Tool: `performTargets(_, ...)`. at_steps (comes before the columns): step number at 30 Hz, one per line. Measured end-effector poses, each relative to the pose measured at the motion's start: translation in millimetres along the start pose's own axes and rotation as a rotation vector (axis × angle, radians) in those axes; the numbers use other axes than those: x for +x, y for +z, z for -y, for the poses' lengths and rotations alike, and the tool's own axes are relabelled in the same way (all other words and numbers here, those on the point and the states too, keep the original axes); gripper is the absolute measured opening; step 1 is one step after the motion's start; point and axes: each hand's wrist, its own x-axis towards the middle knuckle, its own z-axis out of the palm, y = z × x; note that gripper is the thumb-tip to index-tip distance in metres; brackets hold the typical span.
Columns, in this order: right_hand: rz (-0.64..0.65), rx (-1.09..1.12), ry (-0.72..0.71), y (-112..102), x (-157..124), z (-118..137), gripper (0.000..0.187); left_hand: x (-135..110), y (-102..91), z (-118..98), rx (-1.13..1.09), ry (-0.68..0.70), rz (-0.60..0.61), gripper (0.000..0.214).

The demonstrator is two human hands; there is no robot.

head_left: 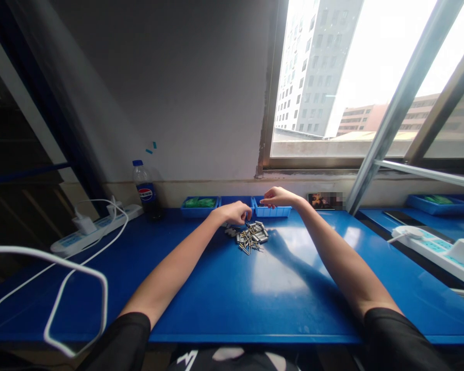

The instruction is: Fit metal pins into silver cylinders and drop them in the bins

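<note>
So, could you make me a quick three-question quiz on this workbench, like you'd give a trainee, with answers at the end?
1. True or false: the capped bottle stands to the left of the pile of small metal parts.
2. What colour are the things in the leftmost blue bin? A: red; B: green; C: white.
3. Fill in: of the two hands, the one nearer the pile is the ____.

Key: 1. True. 2. B. 3. Left hand.
</note>
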Motion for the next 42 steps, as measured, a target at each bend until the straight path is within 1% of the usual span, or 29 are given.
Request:
performTargets(3, 0.011, 0.011, -0.004, 1, 1, 0, 0.039, -1, -6.3, 5, -0.064, 0.023, -0.063, 0.031)
performTargets(6, 0.050, 0.040, -0.016, 0, 1, 0, 0.038, -1, -10.6, 6, -0.169, 0.048, -0.178, 0.022)
performTargets(7, 0.082, 0.057, -0.026, 0, 0, 0, 0.037, -1, -11.7, 6, -0.215, 0.056, -0.225, 0.020)
performTargets(9, 0.184, 0.108, -0.058, -1, -1, 2, 0.037, -1, -13.6, 5, -0.328, 0.072, -0.313, 0.018)
performTargets(11, 0.304, 0.166, -0.099, -2, -4, 5, 0.043, -2, -15.2, 4, -0.453, 0.085, -0.377, 0.017)
performTargets(13, 0.379, 0.221, -0.138, -3, -7, 9, 0.049, -2, -16.2, 4, -0.561, 0.088, -0.422, 0.018)
performTargets(15, 0.390, 0.266, -0.164, -3, -9, 13, 0.050, -2, -16.6, 3, -0.632, 0.077, -0.459, 0.020)
performTargets(18, 0.357, 0.322, -0.178, -4, -11, 17, 0.053, -1, -15.7, 4, -0.672, 0.049, -0.486, 0.022)
performTargets(23, 0.312, 0.370, -0.167, -3, -10, 16, 0.059, 0, -14.1, 6, -0.633, 0.047, -0.440, 0.027)
performTargets(28, 0.229, 0.309, -0.145, -3, -5, 11, 0.050, -1, -14.9, 7, -0.427, 0.018, -0.374, 0.029)
performTargets(30, 0.131, 0.256, -0.098, -4, -3, 8, 0.044, -1, -14.0, 8, -0.330, -0.005, -0.296, 0.026)
performTargets(34, -0.177, 0.099, 0.057, -9, 0, -3, 0.038, -1, -8.7, 8, -0.165, -0.006, -0.014, 0.022)
performTargets(36, -0.252, 0.025, 0.087, -9, 1, -7, 0.040, 0, -5.4, 6, -0.101, -0.003, 0.065, 0.024)
performTargets(39, -0.228, 0.005, 0.081, -7, 2, -9, 0.047, 0, -1.2, 2, -0.051, -0.020, 0.105, 0.028)
performTargets(42, -0.166, 0.030, 0.070, -3, 4, -8, 0.049, 0, 1.8, 0, -0.045, -0.036, 0.092, 0.029)
